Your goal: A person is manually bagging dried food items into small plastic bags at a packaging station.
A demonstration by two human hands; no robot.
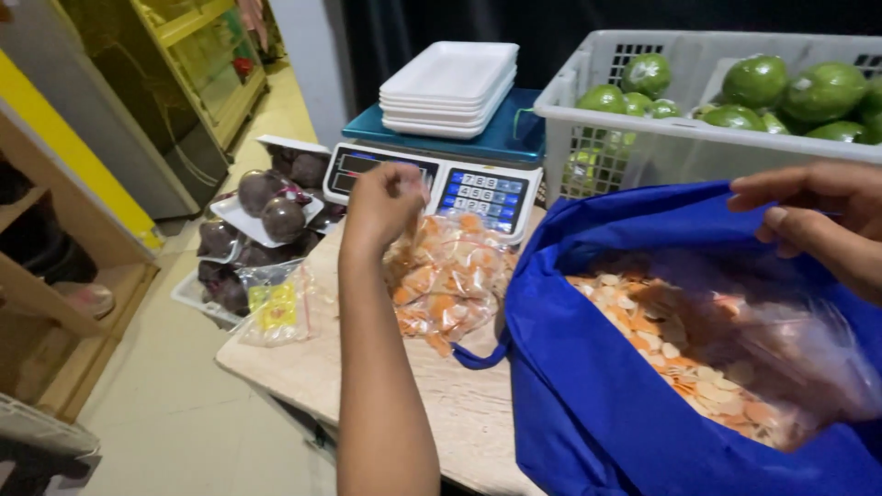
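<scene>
A large blue fabric bag point(606, 404) stands open on the pale wooden surface point(459, 404), its mouth lined with clear plastic and filled with thin orange and cream chips point(684, 354). Behind the blue bag, a white slotted plastic crate point(643, 138) holds round green fruits point(822, 92). To the left of the crate and behind the blue bag's left edge sits a teal-topped digital weighing scale point(459, 174) carrying a stack of white foam trays point(450, 87). Just left of the blue bag, in front of the scale, a clear plastic bag of the same orange chips point(446, 276) rests on the surface; the left hand point(381, 207) is closed around its gathered top, pinching it upright. Farther left of the blue bag, at the surface's edge, lie wrapped trays of dark purple round fruits point(266, 216) and a small clear packet with a yellow label point(276, 308). The right hand point(818, 220) hovers over the blue bag's far rim, fingers loosely curled at the plastic lining; whether it grips it cannot be told.
</scene>
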